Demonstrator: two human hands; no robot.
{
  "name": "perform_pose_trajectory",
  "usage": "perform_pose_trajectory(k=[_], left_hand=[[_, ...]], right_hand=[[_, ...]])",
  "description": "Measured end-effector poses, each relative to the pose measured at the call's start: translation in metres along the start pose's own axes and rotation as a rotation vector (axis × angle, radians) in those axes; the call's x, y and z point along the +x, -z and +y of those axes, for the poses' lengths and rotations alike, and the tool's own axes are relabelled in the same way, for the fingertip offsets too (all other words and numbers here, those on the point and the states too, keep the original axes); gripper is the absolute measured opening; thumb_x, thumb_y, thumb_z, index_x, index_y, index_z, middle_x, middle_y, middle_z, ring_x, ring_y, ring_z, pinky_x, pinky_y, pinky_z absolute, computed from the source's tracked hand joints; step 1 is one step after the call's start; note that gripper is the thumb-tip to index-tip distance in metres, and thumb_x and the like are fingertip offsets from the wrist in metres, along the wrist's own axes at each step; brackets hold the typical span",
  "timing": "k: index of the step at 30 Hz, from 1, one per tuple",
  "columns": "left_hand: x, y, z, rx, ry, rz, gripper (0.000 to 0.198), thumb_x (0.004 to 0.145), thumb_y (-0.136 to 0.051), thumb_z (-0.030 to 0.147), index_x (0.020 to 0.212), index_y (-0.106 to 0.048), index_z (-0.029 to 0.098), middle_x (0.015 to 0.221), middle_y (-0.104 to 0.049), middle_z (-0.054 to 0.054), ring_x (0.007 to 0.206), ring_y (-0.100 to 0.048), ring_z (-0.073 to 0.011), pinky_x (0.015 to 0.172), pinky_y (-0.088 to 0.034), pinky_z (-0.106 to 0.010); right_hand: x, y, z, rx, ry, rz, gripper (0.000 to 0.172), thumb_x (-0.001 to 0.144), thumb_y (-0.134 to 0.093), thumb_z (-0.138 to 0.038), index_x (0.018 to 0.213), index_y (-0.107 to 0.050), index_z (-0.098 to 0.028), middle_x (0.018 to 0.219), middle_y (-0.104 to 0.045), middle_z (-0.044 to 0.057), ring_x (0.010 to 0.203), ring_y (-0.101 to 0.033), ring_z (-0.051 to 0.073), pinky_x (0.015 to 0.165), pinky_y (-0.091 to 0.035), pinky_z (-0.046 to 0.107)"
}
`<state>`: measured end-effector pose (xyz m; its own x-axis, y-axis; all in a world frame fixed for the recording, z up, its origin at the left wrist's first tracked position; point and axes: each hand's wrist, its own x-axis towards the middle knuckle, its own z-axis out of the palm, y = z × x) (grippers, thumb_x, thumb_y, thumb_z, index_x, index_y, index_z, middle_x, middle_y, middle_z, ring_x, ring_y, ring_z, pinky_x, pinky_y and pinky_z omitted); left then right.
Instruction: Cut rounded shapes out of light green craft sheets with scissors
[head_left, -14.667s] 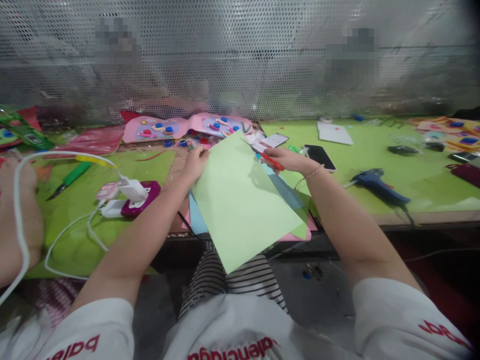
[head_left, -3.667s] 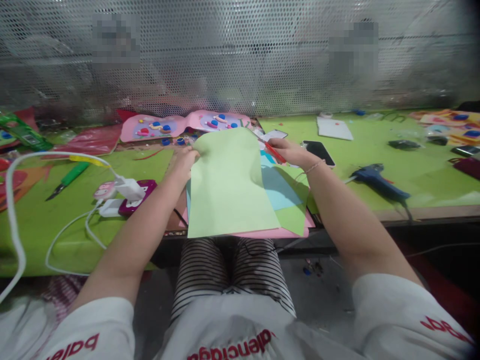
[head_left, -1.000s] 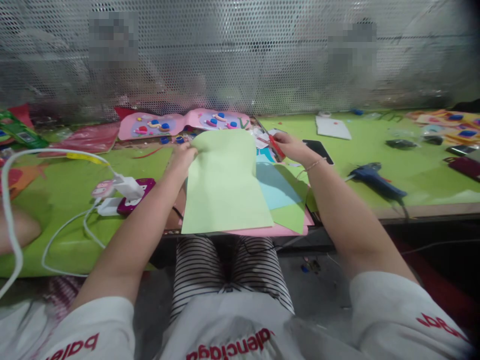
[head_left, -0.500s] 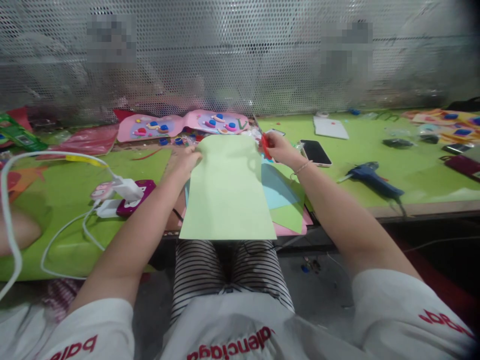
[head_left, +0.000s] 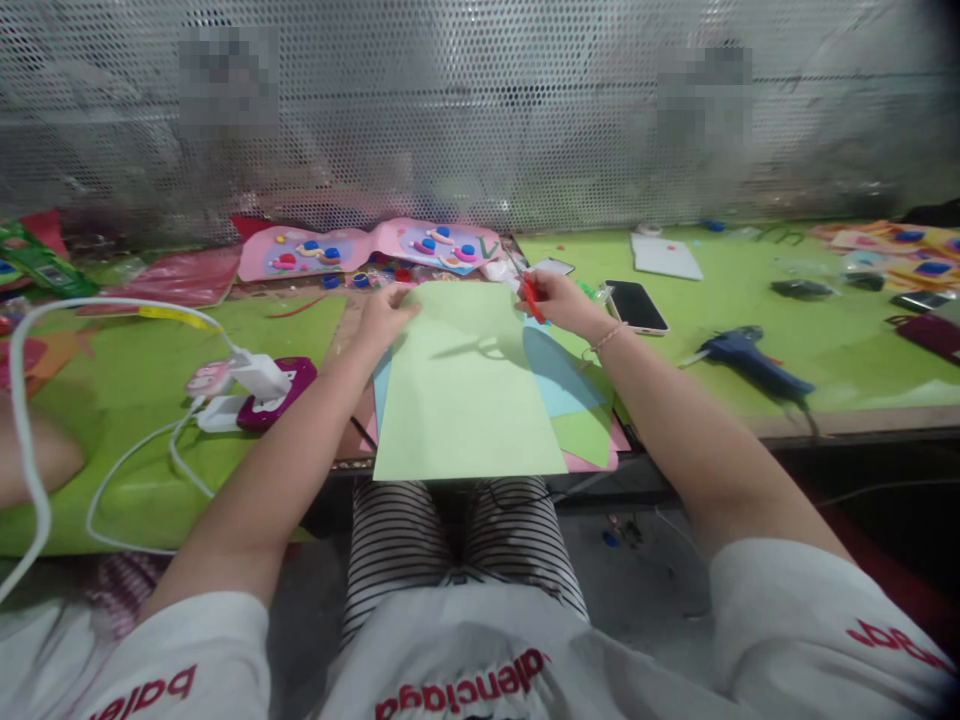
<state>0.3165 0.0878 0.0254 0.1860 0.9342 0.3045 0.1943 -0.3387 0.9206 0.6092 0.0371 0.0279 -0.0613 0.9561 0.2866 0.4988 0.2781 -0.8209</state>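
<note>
Seemingly, left hand [head_left: 385, 316] pinches green paper [head_left: 471, 400] by its edge; right hand [head_left: 564, 302] grips scissors [head_left: 532, 298].

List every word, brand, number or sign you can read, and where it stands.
"alenciaga", red, upside down: shirt front.
"bale", seemingly, red, cut off: left sleeve.
Blurred red letters: right sleeve, unreadable.
Tiny print: green package, too small to read.
Pale green sheet, red scissors: no lettering visible.

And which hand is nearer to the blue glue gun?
The right hand. It holds red scissors to the left of the blue glue gun; the left hand is farther left, at the far left corner of the pale green sheet.
</note>
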Motion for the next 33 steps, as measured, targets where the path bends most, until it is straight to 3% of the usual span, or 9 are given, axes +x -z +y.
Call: perform_pose_trajectory(k=[4,9,12,19,27,33], left_hand=[[-0.008,0.001,0.013,0.173,-0.1,-0.023,0.022,0.071,-0.067,0.019,0.092,-0.068,0.015,0.102,-0.071,-0.009,0.097,-0.064,-0.0202,0.091,-0.047,-0.032],[-0.013,0.001,0.024,0.284,-0.023,-0.011,0.008,0.076,-0.06,0.013,0.078,-0.067,0.016,0.087,-0.071,-0.006,0.085,-0.063,-0.0191,0.083,-0.047,-0.03],[-0.012,0.001,0.024,0.292,-0.004,0.015,0.006,0.077,-0.06,0.013,0.077,-0.065,0.016,0.082,-0.069,-0.004,0.083,-0.061,-0.0189,0.081,-0.046,-0.029],[-0.007,0.002,0.015,0.265,-0.011,0.031,0.004,0.077,-0.06,0.013,0.077,-0.062,0.016,0.08,-0.066,-0.003,0.081,-0.059,-0.0169,0.08,-0.045,-0.027],[0.0,0.002,-0.001,0.175,-0.044,0.016,0.004,0.078,-0.059,0.016,0.079,-0.061,0.017,0.083,-0.065,-0.002,0.08,-0.058,-0.0151,0.08,-0.045,-0.026],[0.0,0.002,-0.001,0.167,-0.052,0.002,0.004,0.079,-0.058,0.017,0.081,-0.062,0.017,0.084,-0.065,-0.002,0.081,-0.058,-0.015,0.08,-0.045,-0.026]], right_hand=[[-0.005,-0.007,-0.012,-0.085,0.033,-0.076,0.034,0.065,-0.076,-0.034,0.073,-0.046,-0.019,0.067,-0.05,-0.002,0.063,-0.046,0.012,0.06,-0.039,0.026],[-0.014,0.006,-0.024,-0.485,0.141,-0.082,0.021,0.078,-0.06,-0.036,0.074,-0.048,-0.019,0.067,-0.051,0.001,0.061,-0.042,0.013,0.059,-0.032,0.026],[-0.019,0.021,-0.027,-0.605,0.156,-0.097,0.019,0.082,-0.053,-0.037,0.078,-0.051,-0.018,0.068,-0.052,0.002,0.062,-0.043,0.015,0.06,-0.031,0.027],[-0.021,0.031,-0.027,-0.627,0.148,-0.189,0.033,0.084,-0.05,-0.045,0.094,-0.059,-0.015,0.078,-0.059,0.007,0.067,-0.049,0.018,0.063,-0.034,0.028],[-0.019,0.031,-0.018,-0.624,0.1,-0.195,0.027,0.084,-0.054,-0.039,0.096,-0.064,-0.017,0.084,-0.065,0.007,0.071,-0.053,0.018,0.066,-0.036,0.028],[-0.019,0.031,-0.021,-0.632,0.082,-0.21,0.026,0.087,-0.052,-0.039,0.092,-0.064,-0.017,0.086,-0.066,0.008,0.072,-0.053,0.018,0.065,-0.036,0.028]])
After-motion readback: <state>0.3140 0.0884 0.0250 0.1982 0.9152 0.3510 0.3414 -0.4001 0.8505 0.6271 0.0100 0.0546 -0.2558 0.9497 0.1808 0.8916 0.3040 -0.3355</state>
